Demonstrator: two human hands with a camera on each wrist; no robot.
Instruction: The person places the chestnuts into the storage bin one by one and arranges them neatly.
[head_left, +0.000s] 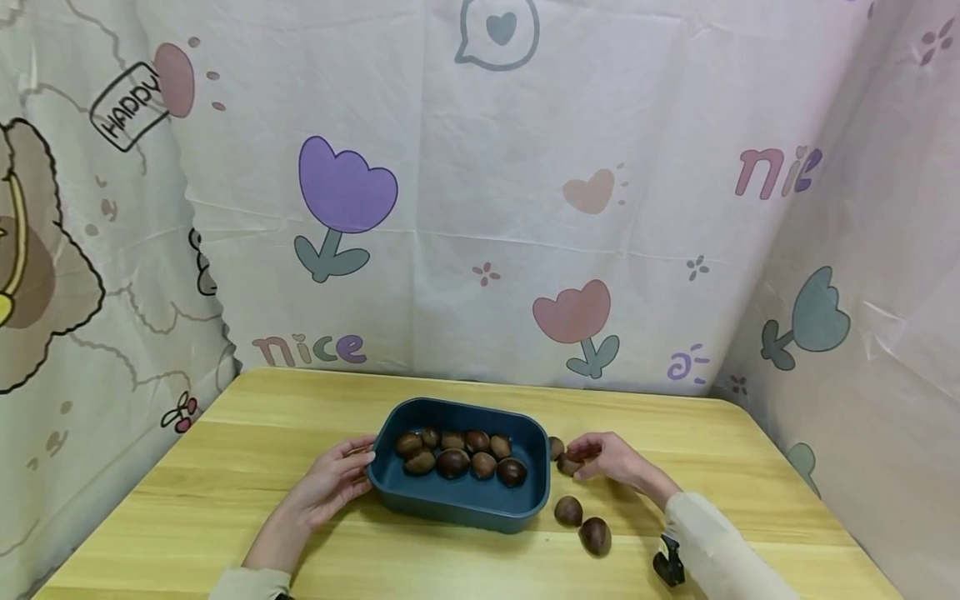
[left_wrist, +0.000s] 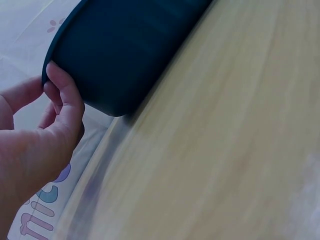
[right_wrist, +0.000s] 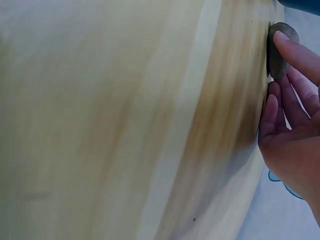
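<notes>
A dark blue rectangular box (head_left: pixel 457 497) with rounded corners stands on the table, with several brown chestnuts (head_left: pixel 452 463) lying on its floor. At its left end my left hand (head_left: pixel 330 483) holds the rim, fingertips against the outer wall; the left wrist view shows a bent finger (left_wrist: pixel 67 95) on that wall. Beside the right end, my right hand (head_left: pixel 615 460) pinches a chestnut (head_left: pixel 570 463) down at the tabletop. The right wrist view shows the thumb (right_wrist: pixel 300 55) on this chestnut (right_wrist: pixel 281 52), other fingers along its lower side.
Another chestnut (head_left: pixel 556 448) lies between the box and my right hand. Two more, a round chestnut (head_left: pixel 568 511) and a darker chestnut (head_left: pixel 596 537), lie nearer on the wooden table (head_left: pixel 300 408). A printed cloth (head_left: pixel 465 167) hangs behind the table and at both sides.
</notes>
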